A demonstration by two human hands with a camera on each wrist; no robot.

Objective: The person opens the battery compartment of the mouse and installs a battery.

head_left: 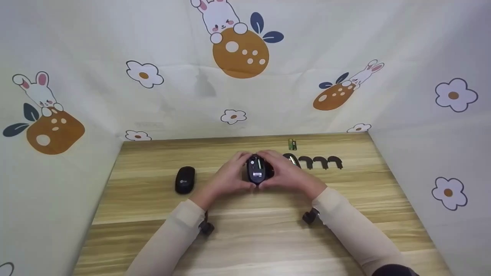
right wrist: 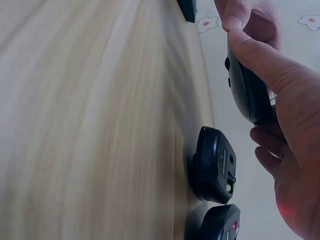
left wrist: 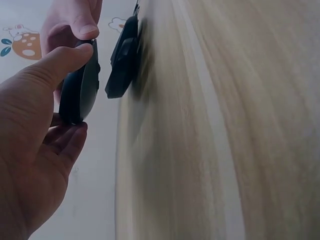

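Both hands hold a black computer mouse [head_left: 256, 168] above the table, its underside facing up in the head view. The battery bay is uncovered, and a battery [head_left: 259, 164] shows inside. My left hand [head_left: 231, 177] grips the left side, thumb at the near end and fingers at the far end. On the opposite side, my right hand [head_left: 285, 172] grips it the same way. In the left wrist view the mouse [left wrist: 80, 90] is seen edge-on between thumb and fingertips. The right wrist view shows the held mouse [right wrist: 247, 85] clear of the table.
Another black mouse [head_left: 185, 180] lies top up at the left. Beside my right hand rests an upturned mouse [head_left: 291, 159]; the right wrist view shows two [right wrist: 215, 165]. Curved black covers [head_left: 320, 162] line up farther right. Batteries [head_left: 292, 144] lie near the table's back edge.
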